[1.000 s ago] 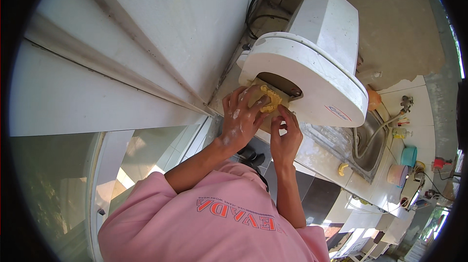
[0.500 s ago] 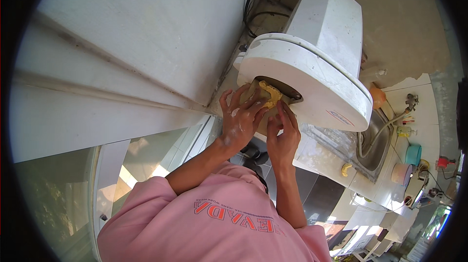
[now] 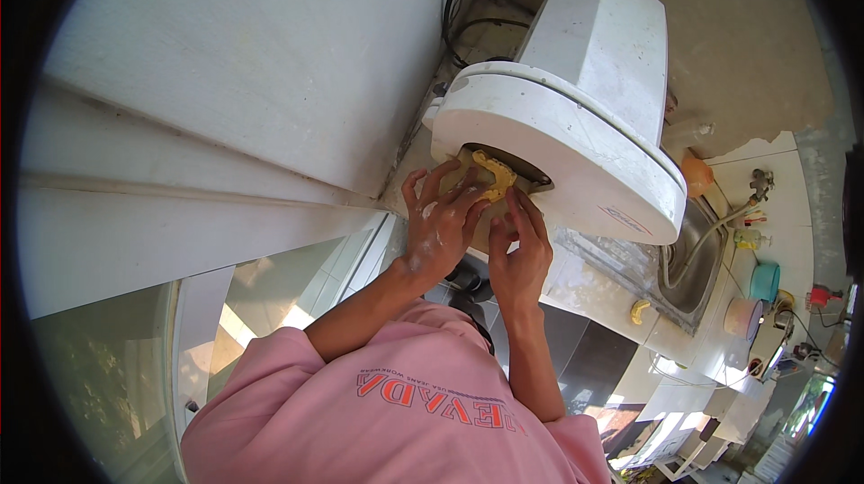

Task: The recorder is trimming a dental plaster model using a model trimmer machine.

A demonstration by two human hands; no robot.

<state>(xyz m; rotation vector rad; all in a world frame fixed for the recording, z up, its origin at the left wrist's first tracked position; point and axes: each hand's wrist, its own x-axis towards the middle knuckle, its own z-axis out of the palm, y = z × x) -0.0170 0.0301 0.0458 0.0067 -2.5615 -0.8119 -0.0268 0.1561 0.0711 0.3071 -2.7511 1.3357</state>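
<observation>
A yellow, curved dental cast [image 3: 498,180] sits at the dark slot in the front of a white model trimmer [image 3: 558,142]. My left hand [image 3: 438,234], spotted with white residue, grips the cast from the left with its fingers bent over it. From the right, my right hand [image 3: 522,259] presses its fingertips against the cast's near right end. Both hands rest by a small ledge below the slot. Fingers cover part of the cast's near side, and the inside of the slot is dark.
To the right lies a steel sink [image 3: 697,263] with a hose from a wall tap [image 3: 761,185]. A second yellow cast [image 3: 639,311] is on the counter's edge. Teal [image 3: 764,282] and pinkish [image 3: 742,319] containers stand beyond. A white panel [image 3: 252,61] rises on the left; black cables [image 3: 450,20] run behind.
The view has shifted slightly, so the trimmer appears a little to the left. Both hands keep the cast at the slot, with barely any movement.
</observation>
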